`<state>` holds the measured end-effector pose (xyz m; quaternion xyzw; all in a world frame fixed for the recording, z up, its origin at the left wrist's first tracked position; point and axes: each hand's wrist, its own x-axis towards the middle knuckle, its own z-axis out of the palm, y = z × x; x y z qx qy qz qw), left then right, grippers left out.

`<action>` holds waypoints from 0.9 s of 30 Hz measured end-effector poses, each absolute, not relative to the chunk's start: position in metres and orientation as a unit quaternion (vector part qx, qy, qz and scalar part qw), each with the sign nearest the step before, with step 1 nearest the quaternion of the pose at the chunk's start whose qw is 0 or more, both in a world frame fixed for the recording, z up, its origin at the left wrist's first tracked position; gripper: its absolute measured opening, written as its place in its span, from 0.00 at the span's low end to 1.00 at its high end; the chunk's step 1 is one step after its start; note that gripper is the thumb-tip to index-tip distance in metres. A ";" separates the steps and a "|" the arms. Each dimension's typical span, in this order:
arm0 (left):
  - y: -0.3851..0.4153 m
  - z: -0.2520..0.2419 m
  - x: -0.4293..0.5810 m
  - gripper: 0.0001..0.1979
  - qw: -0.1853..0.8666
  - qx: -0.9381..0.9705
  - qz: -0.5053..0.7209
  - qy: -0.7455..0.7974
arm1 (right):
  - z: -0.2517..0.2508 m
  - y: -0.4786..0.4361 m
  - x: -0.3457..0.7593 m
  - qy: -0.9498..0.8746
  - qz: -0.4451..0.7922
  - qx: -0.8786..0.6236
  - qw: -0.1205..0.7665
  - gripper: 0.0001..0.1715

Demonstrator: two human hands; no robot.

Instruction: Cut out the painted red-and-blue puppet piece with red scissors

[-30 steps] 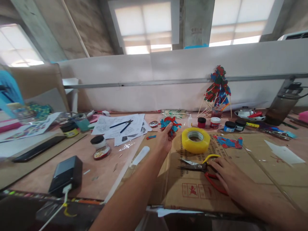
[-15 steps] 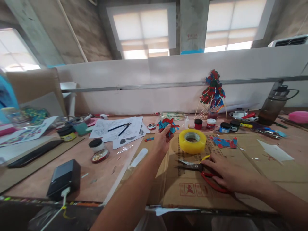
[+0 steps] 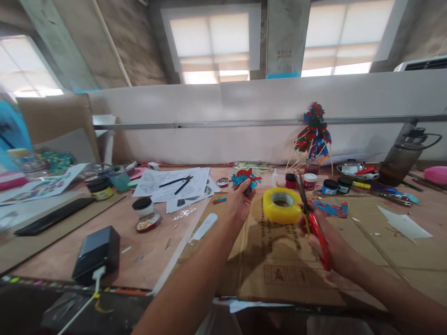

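Above the cardboard, my left hand (image 3: 243, 201) pinches a red and blue painted cut-out (image 3: 240, 179). My right hand (image 3: 323, 235) is closed around red-handled scissors (image 3: 319, 232), whose blades point up and away from me. Something thin and yellow also shows at the fingers of that hand; I cannot make out what it is. Between the hands lies a roll of yellowish tape (image 3: 282, 205) on the cardboard sheet (image 3: 258, 260). Just beyond the scissors a second red and blue cut-out (image 3: 331, 209) lies flat, partly covered by my right hand.
Paint jars (image 3: 329, 187) line the back right, near a water bottle (image 3: 401, 156). Painted pieces on sticks (image 3: 314, 128) stand against the partition. Pliers (image 3: 176, 184) lie on drawings (image 3: 150, 188) at the left. A black power bank (image 3: 97, 253) with a cable sits front left.
My right hand has lifted the scissors off the cardboard, and the blades have swung from pointing left to pointing up. My left hand still holds the cut-out in nearly the same place.
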<state>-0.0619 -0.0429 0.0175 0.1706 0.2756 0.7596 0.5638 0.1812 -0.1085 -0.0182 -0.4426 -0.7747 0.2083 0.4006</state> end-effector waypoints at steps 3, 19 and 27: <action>-0.044 0.018 -0.059 0.09 0.566 0.166 0.765 0.260 | -0.002 -0.102 0.143 -0.682 0.394 -0.388 0.479 0.24; -0.061 0.011 -0.033 0.12 0.611 0.249 0.705 0.261 | 0.011 -0.057 0.092 -0.544 0.439 -0.334 0.632 0.25; -0.058 0.027 -0.068 0.17 0.602 0.377 0.630 0.314 | 0.009 -0.046 0.107 -0.588 0.430 -0.330 0.600 0.25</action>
